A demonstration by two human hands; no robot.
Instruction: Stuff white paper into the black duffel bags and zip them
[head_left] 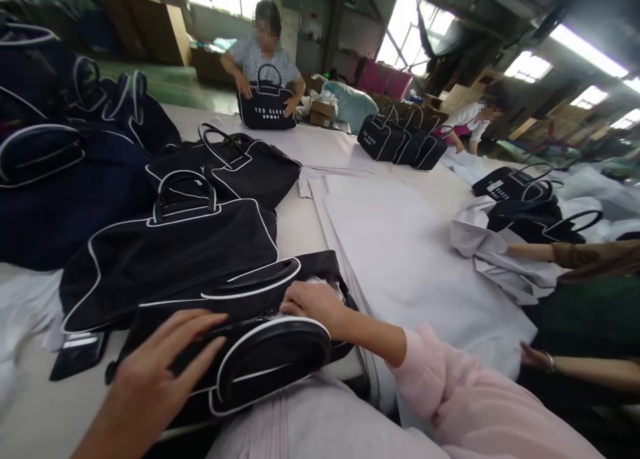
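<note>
A black bag with white piping (260, 352) is laid at the near edge of the table (300, 225), partly over the person's lap, its zip open along the top. The left hand (160, 359) is spread flat on the bag's near side, fingers stretched out and closed on nothing. The right hand (313, 302) is pressed at the open mouth of the bag, fingers curled against the white stuffing paper (325, 285) seen inside; whether anything is gripped there cannot be told. The two hands are held apart, one at each end of the zip.

Just behind this bag a second black bag (175, 259) is laid flat, and a third (235, 162) lies beyond it. Dark blue bags (60, 152) are heaped at the left. Large sheets of white paper (400, 245) are spread to the right. At the far side of the table an upright bag (267, 107) is held by another person, and three more bags (400, 142) are stood in a row nearby.
</note>
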